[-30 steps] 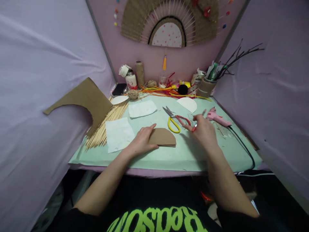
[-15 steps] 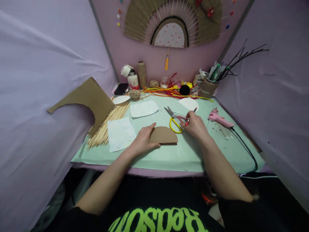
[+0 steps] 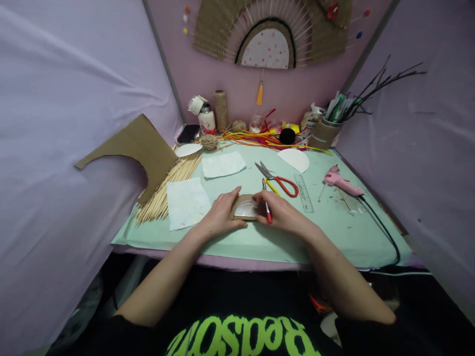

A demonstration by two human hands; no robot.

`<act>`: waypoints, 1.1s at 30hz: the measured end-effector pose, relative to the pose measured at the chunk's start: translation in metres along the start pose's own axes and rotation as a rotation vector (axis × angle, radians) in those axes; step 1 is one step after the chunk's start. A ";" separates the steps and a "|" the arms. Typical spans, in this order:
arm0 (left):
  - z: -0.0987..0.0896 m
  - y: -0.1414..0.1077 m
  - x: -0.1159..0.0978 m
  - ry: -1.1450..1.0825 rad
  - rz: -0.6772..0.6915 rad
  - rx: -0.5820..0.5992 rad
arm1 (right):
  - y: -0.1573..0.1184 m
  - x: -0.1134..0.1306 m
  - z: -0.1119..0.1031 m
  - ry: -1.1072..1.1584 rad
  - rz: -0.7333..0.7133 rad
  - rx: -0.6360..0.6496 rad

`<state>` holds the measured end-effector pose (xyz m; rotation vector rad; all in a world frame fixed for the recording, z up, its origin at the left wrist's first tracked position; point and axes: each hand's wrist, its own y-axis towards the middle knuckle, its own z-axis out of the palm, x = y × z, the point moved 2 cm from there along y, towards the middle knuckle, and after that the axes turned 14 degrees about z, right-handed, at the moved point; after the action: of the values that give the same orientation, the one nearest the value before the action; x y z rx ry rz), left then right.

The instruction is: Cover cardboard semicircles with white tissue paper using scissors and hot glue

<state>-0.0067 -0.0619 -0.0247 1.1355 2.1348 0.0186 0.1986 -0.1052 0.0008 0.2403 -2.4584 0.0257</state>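
Note:
A half-round piece of brown cardboard [image 3: 242, 198] lies near the front of the table, its straight edge toward me. My left hand [image 3: 221, 211] grips its left end, thumb at the front edge and fingers at the back. On top of the cardboard rests a clear protractor [image 3: 244, 210], its right end covered by the fingers of my right hand [image 3: 281, 209]. That same hand keeps a red-and-white pen [image 3: 267, 211] between its fingers. Just behind lie scissors [image 3: 286, 187] with one red and one yellow handle, the yellow one partly hidden. A clear ruler [image 3: 305, 194] is to their right.
White paper sheets [image 3: 187, 203] and thin wooden sticks [image 3: 159, 198] lie left, beside a cut cardboard sheet [image 3: 148, 143]. A pink glue gun [image 3: 343, 182] with a cord is at right. Pipe cleaners [image 3: 256, 140], twine and jars line the back.
My right hand has moved left from the scissors to the cardboard, bringing the pen. A protractor now lies on the cardboard, and the ruler has come into view. The left hand stays put.

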 end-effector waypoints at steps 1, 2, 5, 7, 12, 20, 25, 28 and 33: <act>-0.001 -0.001 0.000 -0.007 0.011 0.004 | 0.000 -0.001 0.001 0.002 -0.001 -0.001; -0.002 -0.002 0.000 -0.015 0.019 0.008 | 0.000 -0.001 0.002 0.003 -0.002 -0.002; -0.004 -0.004 0.001 -0.046 0.017 0.021 | 0.000 -0.004 0.004 0.003 -0.011 0.001; -0.005 -0.005 0.002 -0.064 0.006 0.017 | 0.001 -0.006 0.005 0.012 -0.010 0.007; -0.005 -0.005 0.003 -0.065 0.008 0.000 | 0.003 -0.009 0.008 0.073 0.000 0.025; -0.004 -0.005 0.002 -0.035 0.011 0.012 | 0.003 -0.012 0.008 0.093 0.041 0.029; -0.004 -0.005 0.003 -0.024 0.015 0.021 | 0.006 -0.014 0.006 0.109 0.063 -0.006; -0.004 -0.005 0.004 -0.013 0.016 0.025 | 0.007 -0.014 0.005 0.125 0.051 -0.015; -0.003 -0.005 0.004 -0.005 0.024 0.021 | 0.008 -0.015 0.006 0.138 0.052 -0.006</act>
<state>-0.0136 -0.0606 -0.0264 1.1722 2.1217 0.0039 0.2050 -0.0957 -0.0124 0.1667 -2.3264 0.0554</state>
